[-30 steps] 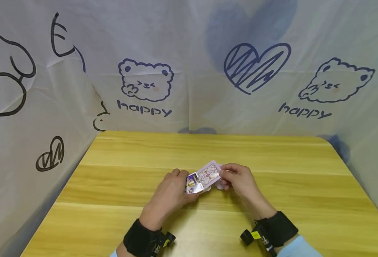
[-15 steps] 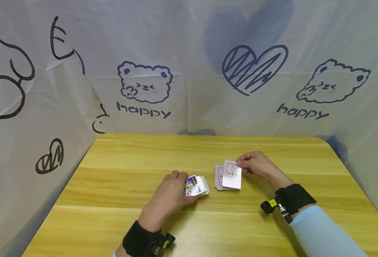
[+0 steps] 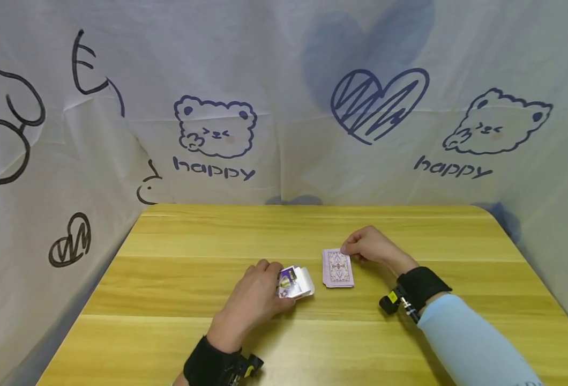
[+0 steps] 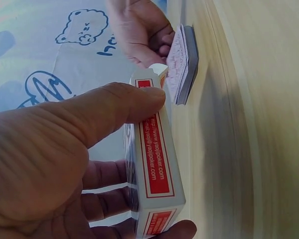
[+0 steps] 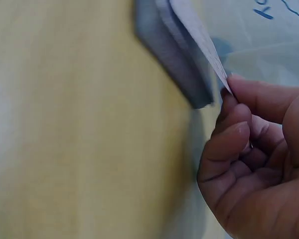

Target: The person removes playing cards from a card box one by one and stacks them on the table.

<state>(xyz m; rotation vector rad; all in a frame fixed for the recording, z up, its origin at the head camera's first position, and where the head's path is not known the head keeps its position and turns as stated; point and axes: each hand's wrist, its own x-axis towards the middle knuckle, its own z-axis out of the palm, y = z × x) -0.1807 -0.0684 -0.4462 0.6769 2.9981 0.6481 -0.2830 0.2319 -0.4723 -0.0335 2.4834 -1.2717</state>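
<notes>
My left hand (image 3: 252,300) grips a card box (image 3: 293,282) between thumb and fingers; its white flap end faces right. In the left wrist view the box (image 4: 157,159) shows a red printed side strip under the thumb. Right of it on the table sits a deck of playing cards (image 3: 338,269), pink patterned backs up. My right hand (image 3: 373,249) pinches a playing card (image 5: 204,42) by its corner between thumb and index finger. In the right wrist view that card slants over the stack (image 5: 172,55), its far part overlapping the pile.
The wood-grain table (image 3: 182,230) spreads around both hands. Behind it hangs a white cloth (image 3: 293,150) with bear and heart drawings, and another cloth side stands at the left. Each wrist wears a black strap (image 3: 421,287) with a small camera.
The right hand has drawn a card away from the box at the left and brought it over the deck, lining it up with the pile. The left hand stays on the box.
</notes>
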